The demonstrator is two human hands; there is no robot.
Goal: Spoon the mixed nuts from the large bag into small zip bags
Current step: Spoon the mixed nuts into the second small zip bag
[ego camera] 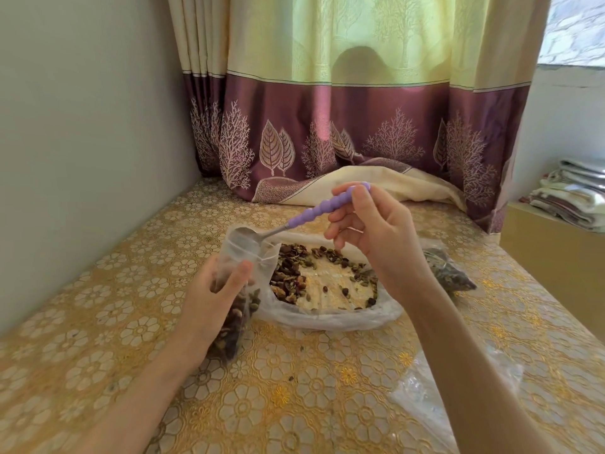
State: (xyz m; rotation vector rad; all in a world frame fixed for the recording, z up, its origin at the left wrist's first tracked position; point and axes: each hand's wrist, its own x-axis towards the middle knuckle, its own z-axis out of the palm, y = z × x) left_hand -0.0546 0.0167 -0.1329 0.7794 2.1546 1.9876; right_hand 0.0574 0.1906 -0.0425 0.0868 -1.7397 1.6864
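tipping the spoon [294, 224], pinched in right hand [376, 237], into a part-filled small zip bag [239, 276] that left hand [212, 296] grips (large bag [327, 290] mostly emptied, some nuts [291, 276] left).

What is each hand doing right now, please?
Left hand: grips the small bag, partly filled with nuts.
Right hand: pinches the spoon, bowl at the bag's mouth.

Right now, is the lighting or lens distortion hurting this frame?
Head view: backlit curtain glows, yet the hands stay evenly lit; glare streaks the large bag; wide-angle bending curves the wall and table edges; spoon and nuts stay sharp.
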